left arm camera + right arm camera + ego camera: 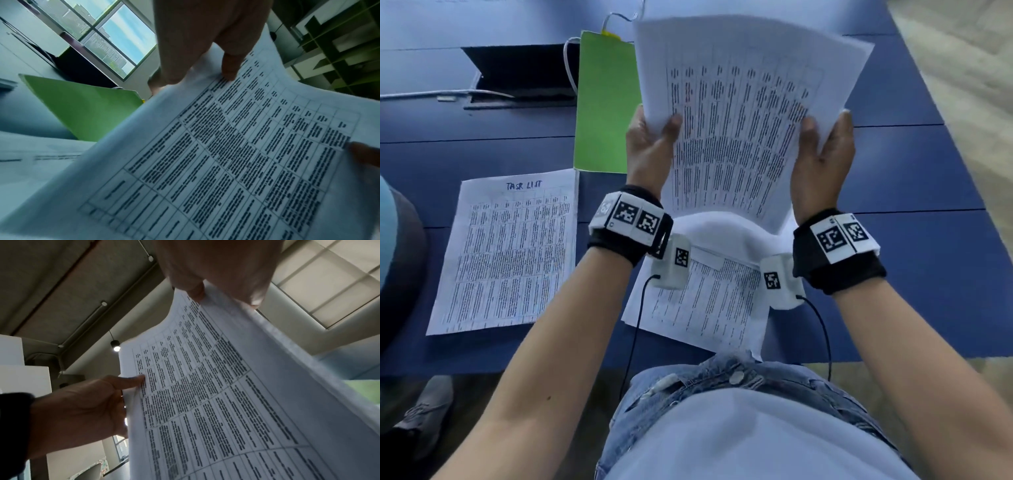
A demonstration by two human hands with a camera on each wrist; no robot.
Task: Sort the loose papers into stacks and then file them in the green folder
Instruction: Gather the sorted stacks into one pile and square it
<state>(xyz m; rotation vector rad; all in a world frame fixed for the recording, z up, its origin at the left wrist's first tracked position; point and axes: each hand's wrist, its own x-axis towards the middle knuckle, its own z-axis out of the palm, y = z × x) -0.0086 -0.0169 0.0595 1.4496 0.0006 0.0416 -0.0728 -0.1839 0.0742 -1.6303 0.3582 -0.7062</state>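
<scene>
Both hands hold a sheaf of printed table sheets (739, 116) upright above the blue table. My left hand (650, 144) grips its left edge, thumb on the front. My right hand (822, 154) grips the right edge the same way. The same sheaf (236, 154) fills the left wrist view and the sheaf (216, 394) the right wrist view, where the left hand (82, 410) also shows. The green folder (606, 102) lies closed on the table behind the left hand. A sheet headed "TASK LIST" (506, 250) lies flat at the left. More loose papers (705, 291) lie under my wrists.
A dark open cable hatch (524, 75) with white cables sits in the table at the back left. The table's near edge (517, 370) runs just in front of my body. Bare blue table (911, 257) extends to the right.
</scene>
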